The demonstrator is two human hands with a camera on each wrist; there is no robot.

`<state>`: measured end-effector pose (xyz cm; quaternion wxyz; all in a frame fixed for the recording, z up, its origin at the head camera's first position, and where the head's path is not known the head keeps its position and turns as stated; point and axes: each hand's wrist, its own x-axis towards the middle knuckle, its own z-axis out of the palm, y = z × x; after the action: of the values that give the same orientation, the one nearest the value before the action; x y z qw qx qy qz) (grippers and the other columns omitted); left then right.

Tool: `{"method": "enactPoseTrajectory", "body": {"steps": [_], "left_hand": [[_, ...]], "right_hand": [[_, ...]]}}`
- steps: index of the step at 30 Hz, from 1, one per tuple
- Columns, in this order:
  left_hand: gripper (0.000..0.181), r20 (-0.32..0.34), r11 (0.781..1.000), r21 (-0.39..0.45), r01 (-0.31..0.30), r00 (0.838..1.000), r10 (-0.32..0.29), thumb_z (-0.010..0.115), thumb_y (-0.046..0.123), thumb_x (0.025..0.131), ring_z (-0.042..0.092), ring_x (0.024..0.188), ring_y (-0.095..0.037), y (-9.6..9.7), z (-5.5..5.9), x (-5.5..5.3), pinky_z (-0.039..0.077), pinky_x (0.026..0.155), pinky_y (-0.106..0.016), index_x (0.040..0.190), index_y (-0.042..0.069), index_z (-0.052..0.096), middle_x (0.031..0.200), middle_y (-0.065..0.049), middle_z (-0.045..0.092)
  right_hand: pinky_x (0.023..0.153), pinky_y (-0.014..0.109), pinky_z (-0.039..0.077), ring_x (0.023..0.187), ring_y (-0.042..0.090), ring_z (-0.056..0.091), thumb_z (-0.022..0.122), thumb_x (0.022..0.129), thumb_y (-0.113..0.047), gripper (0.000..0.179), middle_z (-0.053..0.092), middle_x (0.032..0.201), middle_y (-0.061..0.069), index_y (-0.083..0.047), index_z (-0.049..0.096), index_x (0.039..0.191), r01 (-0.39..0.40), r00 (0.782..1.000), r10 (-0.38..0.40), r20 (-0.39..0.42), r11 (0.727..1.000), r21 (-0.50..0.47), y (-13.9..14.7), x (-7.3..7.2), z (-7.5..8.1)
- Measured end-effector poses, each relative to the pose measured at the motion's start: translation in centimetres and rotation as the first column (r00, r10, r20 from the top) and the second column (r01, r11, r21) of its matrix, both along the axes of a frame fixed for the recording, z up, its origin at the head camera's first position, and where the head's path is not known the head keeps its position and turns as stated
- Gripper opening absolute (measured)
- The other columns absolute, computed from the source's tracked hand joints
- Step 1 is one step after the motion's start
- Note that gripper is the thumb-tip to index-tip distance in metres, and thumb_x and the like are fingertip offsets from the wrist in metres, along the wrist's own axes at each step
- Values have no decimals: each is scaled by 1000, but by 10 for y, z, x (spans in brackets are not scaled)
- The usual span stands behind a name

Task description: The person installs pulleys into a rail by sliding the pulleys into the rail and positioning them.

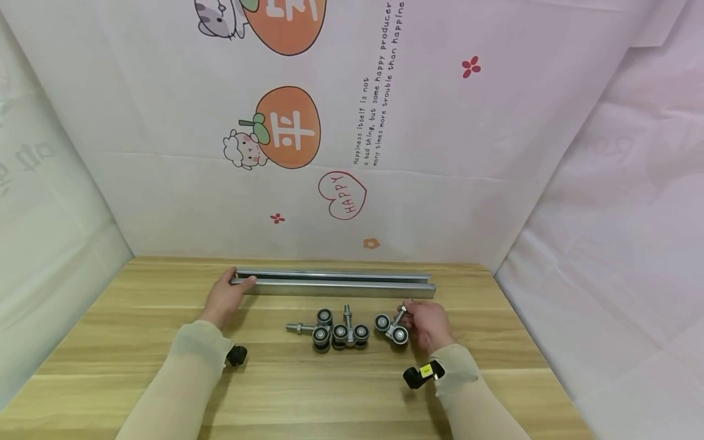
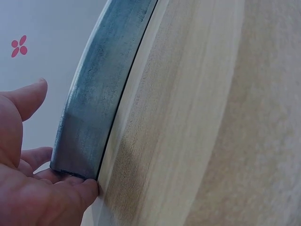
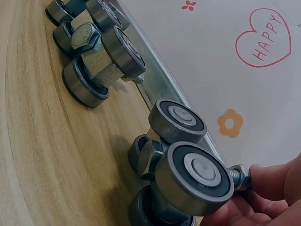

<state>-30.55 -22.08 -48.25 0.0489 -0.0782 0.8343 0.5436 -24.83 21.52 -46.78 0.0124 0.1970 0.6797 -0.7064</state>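
Observation:
A metal C-shaped rail (image 1: 341,287) lies lengthwise at the back of the wooden table. My left hand (image 1: 224,298) is at its left end; in the left wrist view the fingers (image 2: 87,190) touch the rail's cut end while the thumb stands raised apart. With thumb and fingers, my right hand (image 1: 430,322) pinches the threaded bolt of a four-wheeled roller trolley (image 3: 195,172), whose wheels point left. To its left sit two more trolleys: one with its bolt towards the rail (image 1: 350,333), another with its bolt pointing left (image 1: 321,333).
The wooden table (image 1: 308,391) meets a white printed cloth (image 1: 418,201) hung upright behind the rail. More white cloth (image 1: 621,244) closes off the right side, and likewise the left. Black wrist cameras sit on both sleeves.

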Motion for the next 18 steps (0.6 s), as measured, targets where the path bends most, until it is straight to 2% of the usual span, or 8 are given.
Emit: {"method": "enactPoseTrajectory", "body": {"steps": [9,18], "left_hand": [[95,-1,1000,15,-6,1000,6,56,57,96,11,146,-46,0,2,1,19,115,-58,161,9,6,163,-22,7],[94,1,1000,26,-7,1000,7,56,56,97,10,146,-44,0,3,2,18,115,-57,161,8,6,163,-22,6]], "right_hand": [[72,31,55,81,22,68,54,103,-10,31,67,107,27,14,61,123,-15,1000,16,-17,995,97,1,1,4],[80,35,57,104,42,65,51,104,-6,33,65,116,26,17,55,127,-9,998,14,-64,996,84,-1,3,8]]}}
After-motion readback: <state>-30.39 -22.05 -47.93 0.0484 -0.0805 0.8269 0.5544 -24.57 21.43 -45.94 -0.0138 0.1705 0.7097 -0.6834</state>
